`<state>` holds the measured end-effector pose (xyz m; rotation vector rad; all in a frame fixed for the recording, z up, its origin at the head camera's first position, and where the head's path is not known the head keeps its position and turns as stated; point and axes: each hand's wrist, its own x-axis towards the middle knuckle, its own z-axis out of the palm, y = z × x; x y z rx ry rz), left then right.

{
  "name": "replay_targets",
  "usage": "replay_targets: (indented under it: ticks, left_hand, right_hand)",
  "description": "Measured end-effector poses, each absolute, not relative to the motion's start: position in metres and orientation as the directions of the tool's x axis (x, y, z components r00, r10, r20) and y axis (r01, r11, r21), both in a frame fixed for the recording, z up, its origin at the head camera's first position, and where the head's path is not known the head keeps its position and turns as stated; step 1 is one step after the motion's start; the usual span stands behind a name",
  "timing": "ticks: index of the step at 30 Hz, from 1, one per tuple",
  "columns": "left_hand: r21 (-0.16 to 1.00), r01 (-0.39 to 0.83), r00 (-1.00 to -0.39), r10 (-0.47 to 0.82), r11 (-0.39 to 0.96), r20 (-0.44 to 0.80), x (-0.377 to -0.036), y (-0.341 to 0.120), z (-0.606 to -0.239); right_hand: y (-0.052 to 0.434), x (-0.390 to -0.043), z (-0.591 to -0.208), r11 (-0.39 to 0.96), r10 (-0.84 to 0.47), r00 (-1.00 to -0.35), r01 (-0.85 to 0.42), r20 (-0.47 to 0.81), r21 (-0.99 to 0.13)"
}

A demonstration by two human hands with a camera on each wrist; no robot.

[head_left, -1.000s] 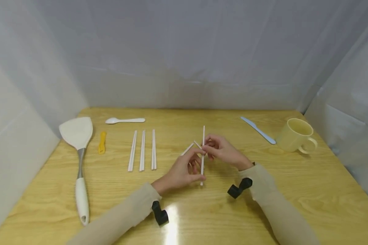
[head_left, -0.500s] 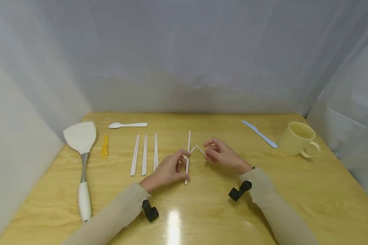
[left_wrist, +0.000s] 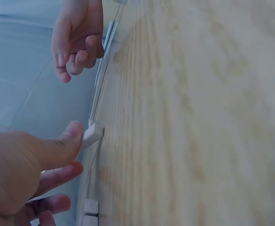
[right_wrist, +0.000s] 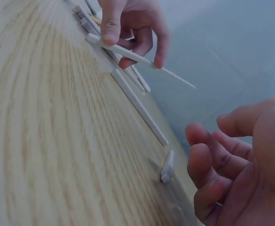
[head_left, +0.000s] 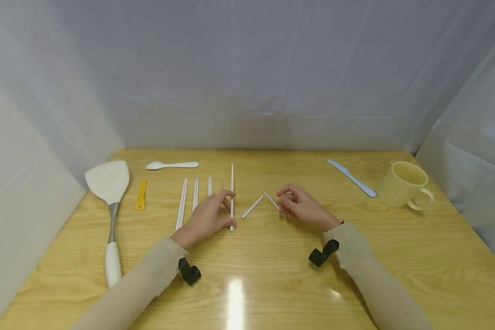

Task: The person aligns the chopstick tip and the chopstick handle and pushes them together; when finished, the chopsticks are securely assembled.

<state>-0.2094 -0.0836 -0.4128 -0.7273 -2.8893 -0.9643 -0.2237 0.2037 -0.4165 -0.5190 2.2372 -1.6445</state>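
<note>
My left hand (head_left: pixel 208 215) pinches a long white chopstick (head_left: pixel 232 176) between thumb and fingers, its length pointing away from me, right of the chopstick pairs. In the right wrist view that chopstick (right_wrist: pixel 128 54) slants above the table. My right hand (head_left: pixel 299 206) holds nothing, its fingers loosely bent with a gap to the thumb in the right wrist view. Two shorter white sticks meet near their far ends in an upturned V: the left stick (head_left: pixel 252 207) lies between my hands, and the right stick (head_left: pixel 271 200) runs partly behind my right fingers.
Three chopstick pairs (head_left: pixel 182 201) lie side by side, partly behind my left hand. Farther left are a white spatula (head_left: pixel 109 181), a small yellow tool (head_left: pixel 141 195) and a white spoon (head_left: pixel 173 165). A blue knife (head_left: pixel 350 178) and a yellow mug (head_left: pixel 398 190) are at right.
My left hand has carried the chopstick leftward, away from the two short sticks. My right hand, at the chopstick a second ago, has come off it and stays near its place.
</note>
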Motion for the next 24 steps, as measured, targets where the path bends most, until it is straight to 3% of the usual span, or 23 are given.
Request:
replay_targets:
  ticks: [5, 10, 13, 17, 24]
  left_hand:
    - [0.467, 0.442, -0.895, 0.411, 0.766, 0.172, -0.212, -0.086, -0.414]
    - [0.413, 0.439, -0.893, 0.439, 0.798, 0.099, -0.212, -0.084, -0.411]
    - [0.405, 0.433, -0.895, 0.438, 0.805, 0.087, -0.211, -0.084, -0.409]
    - [0.406, 0.417, -0.904, 0.419, 0.813, 0.087, -0.208, -0.087, -0.409]
    - [0.466, 0.438, -0.887, 0.454, 0.769, 0.084, -0.210, -0.090, -0.404]
  right_hand:
    - [0.204, -0.223, -0.420, 0.298, -0.464, -0.885, -0.113, -0.040, -0.948]
    - [0.206, -0.224, -0.423, 0.318, -0.461, -0.887, -0.139, -0.025, -0.938]
    - [0.207, -0.226, -0.426, 0.432, -0.464, -0.886, -0.243, 0.017, -0.869]
    - [0.204, -0.230, -0.427, 0.619, -0.441, -0.894, -0.364, 0.076, -0.696]
    - [0.191, -0.233, -0.424, 0.707, -0.385, -0.920, -0.342, 0.068, -0.620]
